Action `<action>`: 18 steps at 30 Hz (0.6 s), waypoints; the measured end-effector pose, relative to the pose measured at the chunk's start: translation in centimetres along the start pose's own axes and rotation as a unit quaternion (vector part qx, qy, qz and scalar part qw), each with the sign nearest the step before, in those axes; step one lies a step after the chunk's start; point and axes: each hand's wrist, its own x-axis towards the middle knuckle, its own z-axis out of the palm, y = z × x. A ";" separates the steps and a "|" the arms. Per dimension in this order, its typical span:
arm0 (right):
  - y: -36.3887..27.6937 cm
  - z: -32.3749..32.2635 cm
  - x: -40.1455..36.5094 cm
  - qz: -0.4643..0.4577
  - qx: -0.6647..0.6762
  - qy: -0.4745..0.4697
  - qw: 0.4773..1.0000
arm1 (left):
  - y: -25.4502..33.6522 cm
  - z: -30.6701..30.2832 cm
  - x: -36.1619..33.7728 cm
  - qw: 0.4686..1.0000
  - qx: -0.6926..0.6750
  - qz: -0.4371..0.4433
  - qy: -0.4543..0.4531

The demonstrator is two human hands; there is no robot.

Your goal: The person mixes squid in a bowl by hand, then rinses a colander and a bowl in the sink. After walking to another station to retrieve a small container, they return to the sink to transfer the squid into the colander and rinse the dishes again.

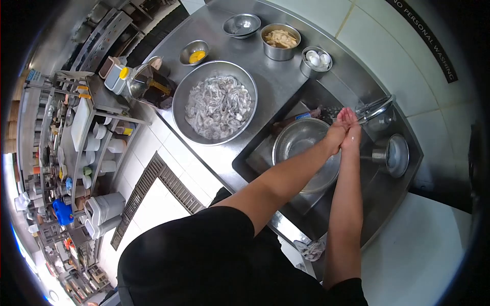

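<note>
My left hand (335,134) and my right hand (352,133) are pressed together in a cupped shape at the metal tap (376,108), over the sink (255,157). Their fingers stretch out toward the spout, partly overlapping, and no object shows in them. The skin looks wet. Beneath my left forearm sits a large metal bowl (287,148) in the sink, partly hidden by my arms. A package with a blue label (306,115) lies beside that bowl. To the right of my hands is a metal pot (398,155).
On the steel counter (275,94) stand a large bowl of greyish, squid-like strips (219,107), a bowl with yolks (197,56), an empty bowl (242,25), a pot of pale pieces (280,38), a pot of eggs (317,60) and a jug of dark liquid (153,89). A cloth (310,250) hangs at the sink's front edge.
</note>
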 end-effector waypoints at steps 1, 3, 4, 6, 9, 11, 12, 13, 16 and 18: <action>0.2 0.4 -1.0 0.001 0.002 -0.007 1.000 | -0.5 -0.3 0.9 0.999 0.019 -0.019 0.032; 0.4 1.5 -4.1 -0.030 -0.042 -0.028 0.998 | -0.8 -1.3 4.0 0.999 0.019 -0.022 -0.014; 0.7 2.6 -6.6 -0.061 -0.088 -0.042 0.993 | -0.6 -1.6 5.1 0.999 0.020 -0.023 -0.037; 0.9 3.1 -8.6 -0.099 -0.160 -0.061 0.980 | 1.5 -0.8 4.4 0.986 0.145 -0.047 0.061; 0.7 2.9 -9.0 -0.115 -0.177 -0.043 0.977 | 0.1 0.5 3.8 0.983 0.139 -0.033 0.117; 0.9 -1.0 -4.9 -0.132 -0.204 -0.010 0.970 | -1.4 0.6 1.8 0.994 0.105 -0.001 0.037; 1.1 -2.6 -3.6 -0.139 -0.217 0.007 0.966 | 0.8 0.9 -1.1 0.994 0.109 0.000 0.017; 1.1 -2.9 -3.4 -0.160 -0.251 0.011 0.955 | 3.0 1.2 -4.0 0.994 0.113 0.002 -0.004; 1.2 0.6 -6.0 -0.033 -0.122 -0.048 0.991 | 0.8 -1.7 0.5 0.983 0.184 0.012 0.014; 1.0 2.5 -7.4 0.010 -0.103 -0.023 0.994 | 1.0 -2.5 1.6 0.986 0.152 -0.051 0.034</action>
